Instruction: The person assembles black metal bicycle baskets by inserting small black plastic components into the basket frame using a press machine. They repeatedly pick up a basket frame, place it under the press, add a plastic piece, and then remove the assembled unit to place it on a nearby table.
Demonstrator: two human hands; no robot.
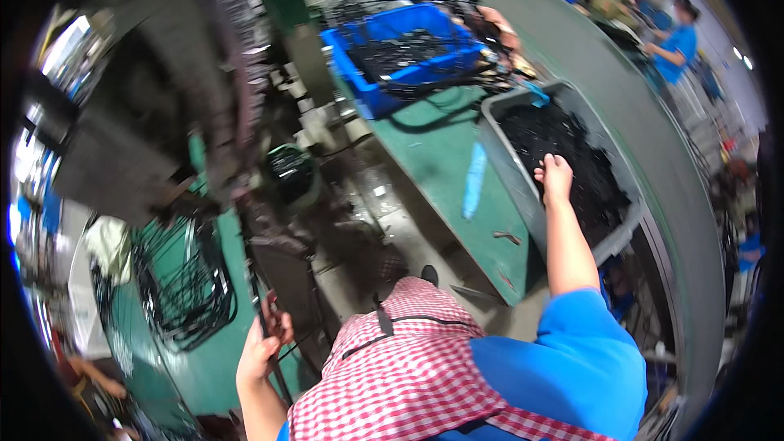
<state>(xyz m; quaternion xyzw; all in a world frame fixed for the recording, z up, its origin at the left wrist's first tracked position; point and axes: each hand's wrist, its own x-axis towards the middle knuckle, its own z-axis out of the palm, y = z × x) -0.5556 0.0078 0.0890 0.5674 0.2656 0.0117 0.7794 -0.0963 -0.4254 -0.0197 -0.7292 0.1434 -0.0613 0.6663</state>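
Note:
My left hand (263,347) is closed around a long thin black strip (281,380), which runs up toward the dark machine in front of me. My right arm reaches out over a grey plastic bin (506,151) full of small black pieces (592,167). Above the left part of that heap is my right hand (556,173), its fingers curled together. Whatever it may hold is too small or hidden to make out.
A blue crate (367,94) of black parts stands on the green table (437,151), with a light-blue strip (474,180) and a small tool (507,237) nearby. Bundled black loops (188,286) lie on the left table. A dark machine (122,155) looms left. Another person (676,47) works beyond the conveyor (621,73).

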